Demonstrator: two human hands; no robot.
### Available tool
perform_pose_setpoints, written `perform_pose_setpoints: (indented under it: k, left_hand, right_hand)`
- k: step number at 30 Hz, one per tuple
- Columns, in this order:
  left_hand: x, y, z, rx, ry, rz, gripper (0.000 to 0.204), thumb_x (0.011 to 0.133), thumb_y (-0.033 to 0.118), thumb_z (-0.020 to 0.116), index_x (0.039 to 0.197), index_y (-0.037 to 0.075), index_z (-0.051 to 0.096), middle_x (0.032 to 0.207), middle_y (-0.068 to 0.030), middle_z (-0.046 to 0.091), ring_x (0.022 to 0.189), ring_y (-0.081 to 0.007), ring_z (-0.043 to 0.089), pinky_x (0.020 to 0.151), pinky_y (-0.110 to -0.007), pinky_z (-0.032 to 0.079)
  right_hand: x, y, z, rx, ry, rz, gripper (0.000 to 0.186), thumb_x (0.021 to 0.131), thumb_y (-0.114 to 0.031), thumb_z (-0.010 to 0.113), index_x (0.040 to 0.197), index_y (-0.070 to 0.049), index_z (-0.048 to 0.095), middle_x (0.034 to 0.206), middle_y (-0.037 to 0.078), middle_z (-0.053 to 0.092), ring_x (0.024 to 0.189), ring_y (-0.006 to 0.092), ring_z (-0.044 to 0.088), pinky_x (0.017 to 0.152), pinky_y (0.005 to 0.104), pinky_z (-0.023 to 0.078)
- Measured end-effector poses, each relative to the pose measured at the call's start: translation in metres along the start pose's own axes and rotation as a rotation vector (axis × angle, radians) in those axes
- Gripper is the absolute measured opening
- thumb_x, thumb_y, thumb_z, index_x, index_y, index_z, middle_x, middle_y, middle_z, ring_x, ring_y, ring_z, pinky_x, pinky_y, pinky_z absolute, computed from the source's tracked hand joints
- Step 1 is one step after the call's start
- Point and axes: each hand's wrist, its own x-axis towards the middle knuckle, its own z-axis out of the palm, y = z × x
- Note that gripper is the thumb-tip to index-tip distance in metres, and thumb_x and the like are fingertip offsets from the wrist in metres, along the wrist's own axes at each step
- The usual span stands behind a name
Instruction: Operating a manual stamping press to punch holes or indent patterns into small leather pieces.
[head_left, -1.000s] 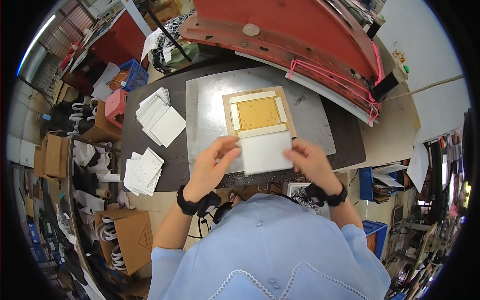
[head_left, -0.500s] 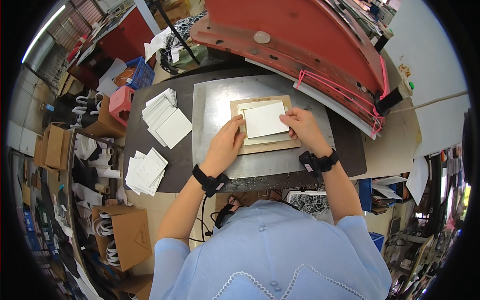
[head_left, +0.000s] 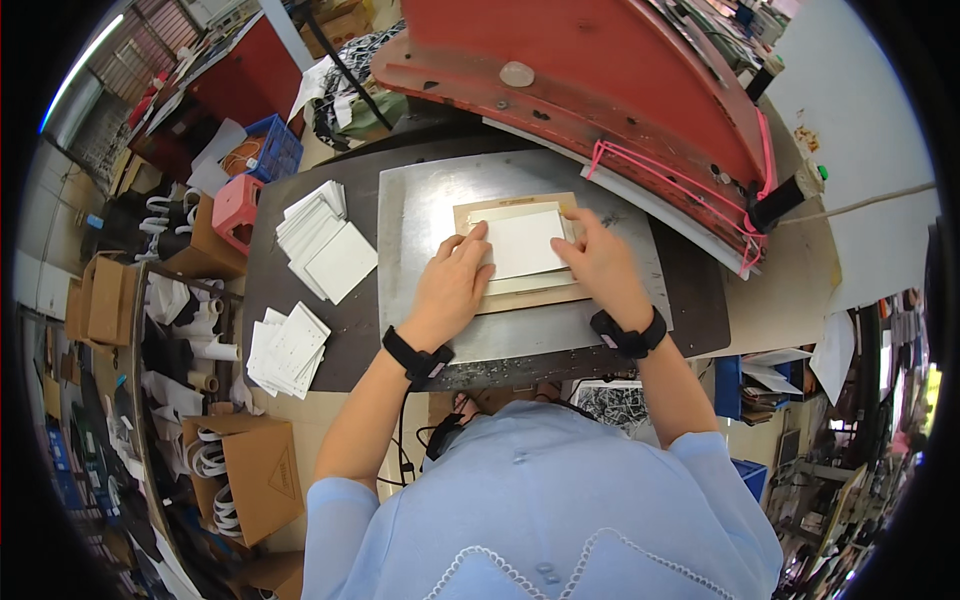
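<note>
A thin white rectangular card (head_left: pixel 522 246) lies on a pale cream plate with a tan board (head_left: pixel 530 299) beneath. At the card's left edge, my left hand (head_left: pixel 455 282) grips with bent fingertips, its thumb lower along the same side. My right hand (head_left: pixel 607 265) has its thumb on the card's right edge and its fingers curled round the upper right corner. The card is held between the two hands. Under the board is a shiny metal sheet (head_left: pixel 420 215) on the dark table (head_left: pixel 290 230).
A red machine arm (head_left: pixel 560 60) with pink cord (head_left: pixel 680 190) overhangs the table's far right. Two piles of white cards stand at left: the farther stack (head_left: pixel 340 262) and the nearer, speckled pile (head_left: pixel 290 350). Beyond the table's left edge are a pink stool (head_left: pixel 237 210) and a blue crate (head_left: pixel 275 150).
The white card has shifted slightly and sits more squarely over the board. My right hand has moved left and up round its corner; my left fingertips have slid up its left edge.
</note>
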Motion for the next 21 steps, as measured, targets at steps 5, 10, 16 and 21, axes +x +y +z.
perform_pose_setpoints:
  k: [5, 10, 16, 21]
  left_hand:
    - [0.002, 0.002, -0.007, -0.022, -0.04, 0.007, 0.037, 0.094, 0.014, 0.057, 0.129, 0.003, 0.051, 0.145, -0.0133, 0.047, 0.123, -0.0419, 0.045, 0.103, -0.044, 0.041]
    - [0.003, 0.001, -0.007, 0.016, -0.019, 0.055, 0.041, 0.093, 0.016, 0.058, 0.131, 0.0, 0.053, 0.143, -0.0147, 0.048, 0.121, -0.0409, 0.047, 0.102, -0.044, 0.042]
    - [0.002, 0.003, -0.008, 0.079, -0.055, 0.047, 0.045, 0.094, 0.02, 0.057, 0.135, 0.002, 0.05, 0.147, -0.0124, 0.045, 0.124, -0.0411, 0.045, 0.105, -0.043, 0.04]
    - [0.004, 0.004, -0.016, 0.121, -0.115, 0.045, 0.048, 0.093, 0.023, 0.059, 0.135, 0.003, 0.05, 0.147, -0.0128, 0.045, 0.123, -0.0409, 0.047, 0.103, -0.044, 0.041]
  right_hand:
    - [-0.009, 0.011, 0.005, -0.032, 0.036, -0.147, 0.033, 0.091, -0.021, 0.059, 0.117, -0.001, 0.065, 0.085, 0.018, 0.068, 0.076, 0.0338, 0.065, 0.069, 0.0383, 0.05]
    - [-0.006, 0.021, 0.011, -0.067, 0.052, -0.229, 0.032, 0.093, -0.02, 0.055, 0.116, -0.001, 0.066, 0.097, 0.022, 0.068, 0.085, 0.0392, 0.064, 0.076, 0.0423, 0.05]
    - [-0.004, 0.013, 0.011, -0.196, -0.001, -0.182, 0.025, 0.093, -0.017, 0.055, 0.108, -0.001, 0.066, 0.099, 0.021, 0.067, 0.089, 0.0384, 0.064, 0.075, 0.0451, 0.049]
    - [-0.005, 0.0, 0.01, -0.447, 0.074, -0.312, 0.015, 0.09, -0.014, 0.06, 0.099, -0.004, 0.066, 0.101, 0.013, 0.063, 0.096, 0.034, 0.06, 0.077, 0.0449, 0.048]
